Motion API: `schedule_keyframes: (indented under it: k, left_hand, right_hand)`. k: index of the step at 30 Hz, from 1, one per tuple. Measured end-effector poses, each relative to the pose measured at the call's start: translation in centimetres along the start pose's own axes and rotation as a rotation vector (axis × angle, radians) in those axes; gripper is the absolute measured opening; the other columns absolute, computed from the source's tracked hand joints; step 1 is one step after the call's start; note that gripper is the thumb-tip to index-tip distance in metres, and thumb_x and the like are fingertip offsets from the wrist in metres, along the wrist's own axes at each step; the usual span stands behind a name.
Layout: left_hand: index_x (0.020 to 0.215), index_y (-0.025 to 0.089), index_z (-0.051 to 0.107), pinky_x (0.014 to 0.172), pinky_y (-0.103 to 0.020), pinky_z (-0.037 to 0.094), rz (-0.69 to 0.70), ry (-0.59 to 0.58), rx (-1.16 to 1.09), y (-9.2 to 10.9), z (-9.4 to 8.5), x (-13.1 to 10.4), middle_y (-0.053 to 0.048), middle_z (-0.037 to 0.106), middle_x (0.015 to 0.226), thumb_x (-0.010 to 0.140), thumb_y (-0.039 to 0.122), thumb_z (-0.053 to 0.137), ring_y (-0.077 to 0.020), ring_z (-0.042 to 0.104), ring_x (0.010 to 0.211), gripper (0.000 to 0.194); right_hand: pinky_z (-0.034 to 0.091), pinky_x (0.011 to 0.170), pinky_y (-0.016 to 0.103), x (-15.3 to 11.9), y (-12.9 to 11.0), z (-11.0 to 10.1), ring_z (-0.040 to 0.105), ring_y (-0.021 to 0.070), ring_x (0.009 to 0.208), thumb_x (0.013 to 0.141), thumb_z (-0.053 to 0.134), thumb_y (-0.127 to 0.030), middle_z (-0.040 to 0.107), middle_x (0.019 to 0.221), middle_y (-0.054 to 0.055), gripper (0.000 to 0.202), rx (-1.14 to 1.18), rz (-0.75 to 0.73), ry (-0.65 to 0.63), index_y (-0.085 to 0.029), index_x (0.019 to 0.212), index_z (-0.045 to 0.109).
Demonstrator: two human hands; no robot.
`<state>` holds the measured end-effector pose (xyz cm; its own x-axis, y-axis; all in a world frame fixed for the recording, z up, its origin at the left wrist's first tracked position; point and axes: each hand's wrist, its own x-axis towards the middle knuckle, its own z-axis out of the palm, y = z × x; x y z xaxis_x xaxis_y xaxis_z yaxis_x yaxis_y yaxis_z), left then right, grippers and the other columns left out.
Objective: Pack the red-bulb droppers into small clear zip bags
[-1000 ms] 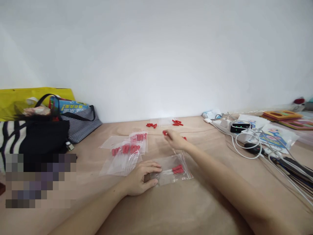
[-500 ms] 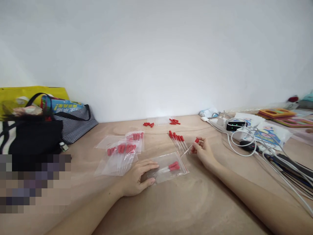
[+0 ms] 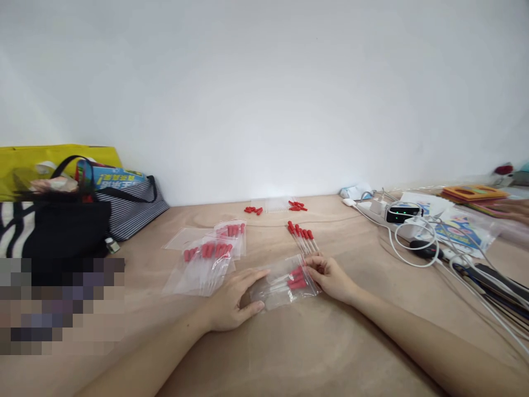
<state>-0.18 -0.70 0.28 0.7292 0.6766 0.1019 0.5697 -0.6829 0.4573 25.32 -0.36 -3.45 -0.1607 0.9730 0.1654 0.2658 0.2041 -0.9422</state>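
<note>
Plain white wall over a tan work surface

The wall (image 3: pixel 264 94) is bare and evenly lit (one faint bright patch sits low at its middle), meeting the light brown table (image 3: pixel 314 347) along a straight line. Bags (image 3: pixel 82 220) crowd the left edge against the wall; white cables (image 3: pixel 413 248) and printed sheets (image 3: pixel 463 229) clutter the right.

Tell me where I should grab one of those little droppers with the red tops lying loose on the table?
Probably by the red cap. The loose droppers lie flat in a row on the table, red caps toward the wall and thin clear stems toward the right hand. The caps look thicker and easier to see, so pinch one from above, starting with an outer dropper, since they lie close together.
</note>
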Motion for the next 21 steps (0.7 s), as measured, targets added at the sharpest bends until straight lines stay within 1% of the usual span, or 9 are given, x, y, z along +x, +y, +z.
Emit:
schedule_keyframes:
  k: [2, 4, 6, 8, 9, 10, 12, 15, 21]
  left_hand:
    - [0.126, 0.026, 0.034, 0.097, -0.042, 0.032, 0.009, 0.006, -0.003, 0.0, 0.0, 0.1, -0.005, 0.042, 0.128, 0.078, 0.033, 0.050, -0.0241, 0.039, 0.115, 0.051]
    - [0.124, 0.025, 0.038, 0.097, -0.041, 0.032, 0.029, 0.006, -0.008, 0.0, 0.0, 0.2, -0.005, 0.044, 0.126, 0.078, 0.032, 0.050, -0.0237, 0.039, 0.116, 0.048]
    - [0.120, 0.024, 0.043, 0.098, -0.040, 0.031, 0.046, -0.001, -0.011, -0.2, 0.1, 0.3, -0.005, 0.045, 0.126, 0.078, 0.030, 0.050, -0.0230, 0.038, 0.116, 0.043]
    - [0.117, 0.023, 0.046, 0.098, -0.039, 0.032, 0.055, -0.005, -0.019, -0.3, 0.1, 0.3, -0.005, 0.044, 0.126, 0.079, 0.029, 0.050, -0.0224, 0.039, 0.117, 0.040]
    - [0.117, 0.023, 0.047, 0.098, -0.039, 0.032, 0.058, -0.005, -0.024, -0.3, 0.2, 0.2, -0.006, 0.044, 0.126, 0.079, 0.029, 0.050, -0.0222, 0.039, 0.116, 0.039]
    - [0.117, 0.023, 0.048, 0.097, -0.039, 0.033, 0.058, -0.004, -0.028, -0.4, 0.2, 0.2, -0.006, 0.044, 0.126, 0.079, 0.029, 0.050, -0.0221, 0.039, 0.116, 0.039]
    - [0.117, 0.023, 0.048, 0.097, -0.039, 0.033, 0.055, -0.006, -0.032, -0.4, 0.3, 0.1, -0.006, 0.044, 0.126, 0.078, 0.029, 0.050, -0.0221, 0.039, 0.116, 0.039]
    - [0.117, 0.022, 0.048, 0.098, -0.040, 0.033, 0.048, -0.013, -0.028, -0.4, 0.3, 0.1, -0.007, 0.044, 0.126, 0.078, 0.029, 0.050, -0.0224, 0.039, 0.117, 0.040]
    - [0.117, 0.023, 0.049, 0.097, -0.042, 0.033, 0.061, 0.001, -0.037, -0.3, 0.2, 0.2, -0.007, 0.045, 0.126, 0.078, 0.030, 0.051, -0.0231, 0.039, 0.117, 0.040]
  right_hand:
    - [0.044, 0.076, 0.030, 0.0, -0.1, -0.3, 0.054, 0.0165, 0.086, 0.075, 0.052, -0.034, 0.054, 0.095, 0.007, 0.021, -0.122, -0.110, -0.088, -0.017, 0.078, 0.064]
    - [0.042, 0.080, 0.030, 0.1, -0.1, -0.8, 0.053, 0.0168, 0.091, 0.076, 0.050, -0.030, 0.053, 0.100, 0.007, 0.020, -0.179, -0.161, -0.122, -0.018, 0.079, 0.065]
    - [0.045, 0.072, 0.029, 0.5, 0.2, -1.7, 0.055, 0.0156, 0.080, 0.075, 0.050, -0.029, 0.057, 0.092, 0.006, 0.019, -0.217, -0.104, -0.019, -0.017, 0.079, 0.064]
    - [0.044, 0.058, 0.026, 1.6, 0.8, -2.8, 0.054, 0.0135, 0.062, 0.073, 0.051, -0.030, 0.058, 0.074, 0.003, 0.019, -0.274, 0.031, 0.157, -0.016, 0.079, 0.062]
    - [0.042, 0.053, 0.025, 2.3, 1.1, -3.4, 0.052, 0.0130, 0.055, 0.073, 0.050, -0.031, 0.057, 0.065, 0.002, 0.020, -0.305, 0.104, 0.209, -0.015, 0.081, 0.061]
    - [0.041, 0.051, 0.025, 3.1, 1.4, -3.9, 0.052, 0.0128, 0.053, 0.072, 0.051, -0.030, 0.058, 0.065, 0.002, 0.021, -0.327, 0.140, 0.254, -0.015, 0.083, 0.060]
    - [0.042, 0.055, 0.024, 4.9, 1.9, -4.7, 0.055, 0.0137, 0.060, 0.067, 0.057, -0.029, 0.061, 0.073, 0.005, 0.025, -0.415, 0.174, 0.349, -0.013, 0.087, 0.058]
    - [0.041, 0.056, 0.026, 7.4, 2.1, -4.9, 0.057, 0.0170, 0.064, 0.063, 0.060, -0.025, 0.062, 0.073, 0.008, 0.028, -0.519, 0.233, 0.383, -0.012, 0.088, 0.057]
    - [0.039, 0.050, 0.025, 9.9, 1.2, -4.0, 0.058, 0.0196, 0.059, 0.059, 0.064, -0.020, 0.060, 0.056, 0.008, 0.009, -0.521, 0.203, 0.329, -0.017, 0.067, 0.061]
